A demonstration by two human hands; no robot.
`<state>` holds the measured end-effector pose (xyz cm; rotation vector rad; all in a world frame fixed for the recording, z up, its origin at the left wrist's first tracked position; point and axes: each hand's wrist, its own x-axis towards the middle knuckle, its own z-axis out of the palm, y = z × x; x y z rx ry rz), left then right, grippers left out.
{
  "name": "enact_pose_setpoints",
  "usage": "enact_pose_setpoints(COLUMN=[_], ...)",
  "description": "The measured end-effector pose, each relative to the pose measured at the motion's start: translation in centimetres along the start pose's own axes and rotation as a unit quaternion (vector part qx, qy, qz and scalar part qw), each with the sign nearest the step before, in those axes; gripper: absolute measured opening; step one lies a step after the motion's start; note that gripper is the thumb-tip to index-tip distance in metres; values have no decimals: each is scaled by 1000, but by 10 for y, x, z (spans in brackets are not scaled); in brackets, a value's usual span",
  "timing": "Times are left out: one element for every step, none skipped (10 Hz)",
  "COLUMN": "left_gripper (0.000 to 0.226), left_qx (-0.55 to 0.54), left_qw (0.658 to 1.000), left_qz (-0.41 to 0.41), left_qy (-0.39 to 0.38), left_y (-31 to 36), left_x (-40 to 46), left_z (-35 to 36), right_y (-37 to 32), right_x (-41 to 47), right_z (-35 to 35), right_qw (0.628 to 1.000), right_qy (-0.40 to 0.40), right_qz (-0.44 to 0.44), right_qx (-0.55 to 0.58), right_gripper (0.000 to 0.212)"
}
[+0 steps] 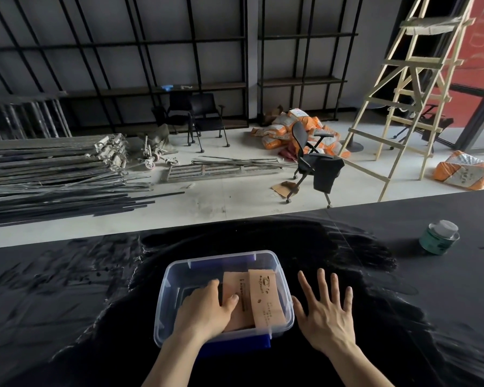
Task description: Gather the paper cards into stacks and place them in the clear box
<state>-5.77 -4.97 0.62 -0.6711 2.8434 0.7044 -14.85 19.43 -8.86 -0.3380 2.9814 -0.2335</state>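
Our left hand (204, 311) reaches into the clear box (176, 275), thumb and curled fingers gripping the paper cards (236, 286), whose long side runs away from us; our right hand (326, 311) lies spread flat just right of the box, holding nothing

Single wide-angle head cam faces fwd & down, close over clear box (173, 289) on table (67, 303).

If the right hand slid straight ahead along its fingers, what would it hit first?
Probably nothing: the right hand faces bare table; the tin sits off to its right.
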Motion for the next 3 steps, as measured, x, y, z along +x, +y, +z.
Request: enact_pose_setpoints(left_gripper=[67, 71, 73], left_qx=[37, 76, 118], left_qw=[998, 993, 980], left_qz=[26, 46, 69], left_qy=[45, 79, 143], left_y=[-3, -8, -16], left_x=[-7, -14, -20], left_z=[-7, -14, -22], right_y=[-2, -5, -15], right_x=[4, 7, 6], right_z=[-12, -40, -70], right_qw=[1000, 999, 996], right_qy=[-22, -7, 70], right_qz=[0, 8, -14], right_qx=[17, 49, 60], right_gripper=[70, 66, 59])
